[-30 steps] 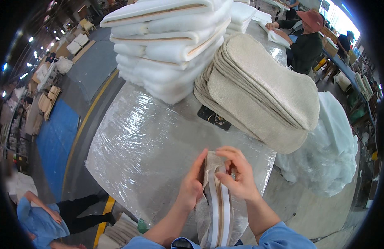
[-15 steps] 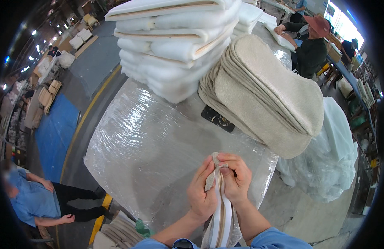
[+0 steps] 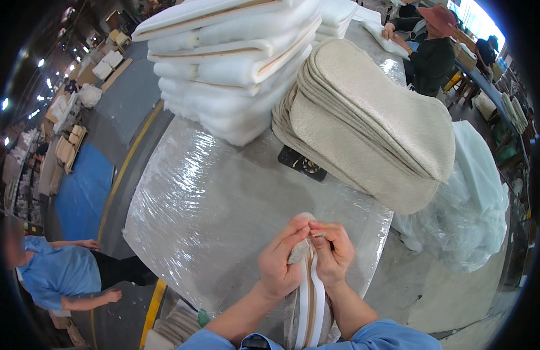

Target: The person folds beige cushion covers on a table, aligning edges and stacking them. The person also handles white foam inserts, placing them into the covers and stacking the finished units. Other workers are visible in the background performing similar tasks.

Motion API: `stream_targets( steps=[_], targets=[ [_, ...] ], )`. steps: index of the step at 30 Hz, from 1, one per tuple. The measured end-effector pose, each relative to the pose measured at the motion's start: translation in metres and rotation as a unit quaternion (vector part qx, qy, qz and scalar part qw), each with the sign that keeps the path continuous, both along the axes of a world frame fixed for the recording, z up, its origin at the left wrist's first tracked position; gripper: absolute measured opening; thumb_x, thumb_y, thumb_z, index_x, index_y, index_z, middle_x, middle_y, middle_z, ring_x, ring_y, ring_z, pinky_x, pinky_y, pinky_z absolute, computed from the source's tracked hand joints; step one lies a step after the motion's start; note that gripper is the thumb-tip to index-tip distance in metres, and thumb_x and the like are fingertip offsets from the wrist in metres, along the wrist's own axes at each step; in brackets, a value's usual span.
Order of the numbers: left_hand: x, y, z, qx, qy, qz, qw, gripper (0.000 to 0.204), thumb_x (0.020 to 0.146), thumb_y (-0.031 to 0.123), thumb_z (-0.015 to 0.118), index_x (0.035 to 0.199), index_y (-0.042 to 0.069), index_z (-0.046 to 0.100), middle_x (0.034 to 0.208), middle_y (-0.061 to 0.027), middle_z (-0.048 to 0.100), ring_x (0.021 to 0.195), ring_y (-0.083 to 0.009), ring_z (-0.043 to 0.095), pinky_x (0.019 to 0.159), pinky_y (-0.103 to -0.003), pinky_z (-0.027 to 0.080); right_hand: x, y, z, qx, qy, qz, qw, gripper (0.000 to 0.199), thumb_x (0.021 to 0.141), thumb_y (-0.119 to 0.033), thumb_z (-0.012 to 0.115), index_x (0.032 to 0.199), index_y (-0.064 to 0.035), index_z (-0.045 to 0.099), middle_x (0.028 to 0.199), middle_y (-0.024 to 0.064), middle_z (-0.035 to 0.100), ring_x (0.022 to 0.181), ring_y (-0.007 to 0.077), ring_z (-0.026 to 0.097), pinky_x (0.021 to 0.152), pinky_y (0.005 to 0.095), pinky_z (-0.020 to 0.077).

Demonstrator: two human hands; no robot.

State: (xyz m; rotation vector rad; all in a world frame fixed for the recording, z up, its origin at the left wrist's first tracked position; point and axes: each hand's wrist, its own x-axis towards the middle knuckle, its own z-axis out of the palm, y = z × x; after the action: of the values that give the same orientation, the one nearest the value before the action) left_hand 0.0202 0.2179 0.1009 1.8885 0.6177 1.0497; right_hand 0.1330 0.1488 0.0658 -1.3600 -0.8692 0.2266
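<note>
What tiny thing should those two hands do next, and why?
Perhaps the right hand could gently tug the beige cloth a little away from the left hand. Both hands pinch it close together at the far end of the white-and-tan strip, and the cloth looks bunched there, so a small pull might flatten it.

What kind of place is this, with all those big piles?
It looks like a workshop or factory, maybe one for cushions. There's a tall stack of white padding, a thick pile of beige cloth pieces, and a person in a red hat handling something white beyond them.
</note>
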Motion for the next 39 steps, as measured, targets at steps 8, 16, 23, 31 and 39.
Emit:
stream_targets(
  steps=[8,16,23,31,39],
  targets=[
    [0.001,-0.013,0.008,-0.129,0.019,0.065,0.989,0.036,0.104,0.004,0.063,0.138,-0.004,0.067,0.147,-0.0215,0.063,0.137,-0.0309,0.061,0.113,-0.038,0.048,0.020,0.005,0.025,-0.057,-0.069,0.052,0.995,0.015,0.089,0.005,0.075,0.101,-0.0025,0.072,0.110,0.0116,0.077,0.092,0.0267,0.070,0.080,0.0352,0.0566],
    [-0.002,-0.005,0.004,0.027,0.067,0.045,0.996,0.033,0.097,-0.001,0.068,0.129,-0.003,0.073,0.138,-0.0177,0.069,0.125,-0.0315,0.069,0.105,-0.038,0.055,0.024,0.005,0.015,-0.009,-0.113,0.058,0.992,0.018,0.084,0.007,0.075,0.098,-0.0030,0.072,0.112,0.0107,0.077,0.093,0.0276,0.068,0.081,0.0370,0.0548],
    [-0.010,-0.006,0.013,0.040,0.099,0.060,0.993,0.022,0.090,0.001,0.080,0.112,0.002,0.079,0.119,-0.0145,0.073,0.103,-0.0248,0.073,0.083,-0.033,0.059,0.041,0.000,0.029,-0.060,-0.138,0.134,0.979,0.026,0.082,0.003,0.078,0.107,-0.0043,0.075,0.111,0.0092,0.077,0.100,0.0274,0.068,0.086,0.0372,0.0542],
    [-0.010,-0.011,0.043,0.012,0.095,0.084,0.992,0.011,0.090,0.002,0.083,0.100,0.002,0.078,0.090,-0.0088,0.071,0.076,-0.0178,0.069,0.069,-0.027,0.054,0.082,0.024,0.072,-0.120,-0.258,0.363,0.888,0.023,0.085,-0.001,0.077,0.107,-0.0077,0.080,0.111,0.0035,0.078,0.097,0.0256,0.066,0.085,0.0357,0.0521],
    [-0.013,0.023,-0.060,-0.454,-0.061,0.043,0.888,0.038,0.115,0.030,0.051,0.128,-0.002,0.067,0.115,-0.0111,0.075,0.099,-0.0190,0.072,0.086,-0.034,0.059,0.048,-0.011,0.040,-0.036,-0.162,0.145,0.975,0.008,0.096,-0.016,0.073,0.095,-0.0102,0.079,0.102,0.0026,0.079,0.083,0.0221,0.063,0.078,0.0339,0.0463]
  ],
)
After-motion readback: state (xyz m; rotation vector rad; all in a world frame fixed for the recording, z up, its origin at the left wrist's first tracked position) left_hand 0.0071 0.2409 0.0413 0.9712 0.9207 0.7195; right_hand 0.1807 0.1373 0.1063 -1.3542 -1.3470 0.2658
